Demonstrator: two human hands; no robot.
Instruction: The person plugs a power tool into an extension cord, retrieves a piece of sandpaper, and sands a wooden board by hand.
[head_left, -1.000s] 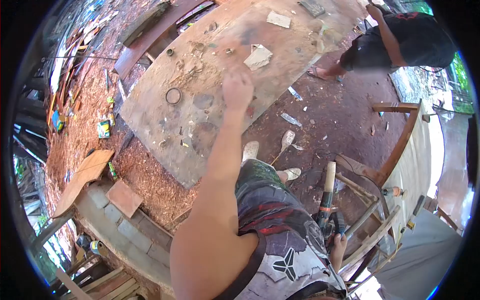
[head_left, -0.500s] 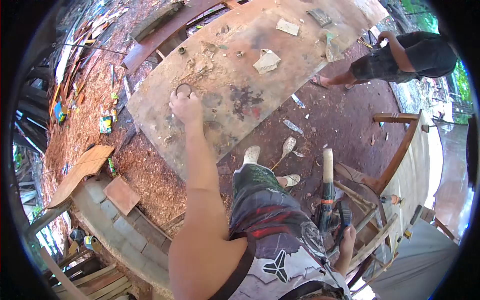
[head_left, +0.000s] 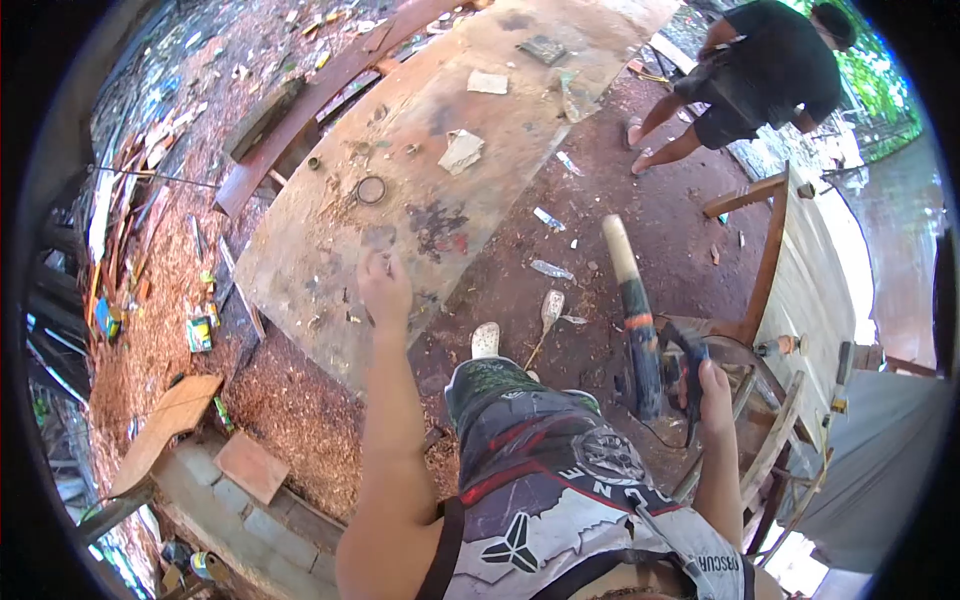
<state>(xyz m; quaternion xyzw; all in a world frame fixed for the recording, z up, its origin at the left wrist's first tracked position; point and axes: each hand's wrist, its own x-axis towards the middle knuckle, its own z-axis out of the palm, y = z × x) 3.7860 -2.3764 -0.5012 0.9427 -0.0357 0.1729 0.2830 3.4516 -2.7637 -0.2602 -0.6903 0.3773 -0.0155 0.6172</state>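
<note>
Right hand (head_left: 714, 388): fingers wrapped around the handle of the long-tubed tool (head_left: 641, 345); tube lies beyond the fingers, pale end pointing forward; forearm extended ahead. Left hand (head_left: 386, 292): arm outstretched over the tabletop (head_left: 275, 262), fingers partly bent, contents and contact indeterminable. Ring (head_left: 370, 190) lies beyond its fingertips.
</note>
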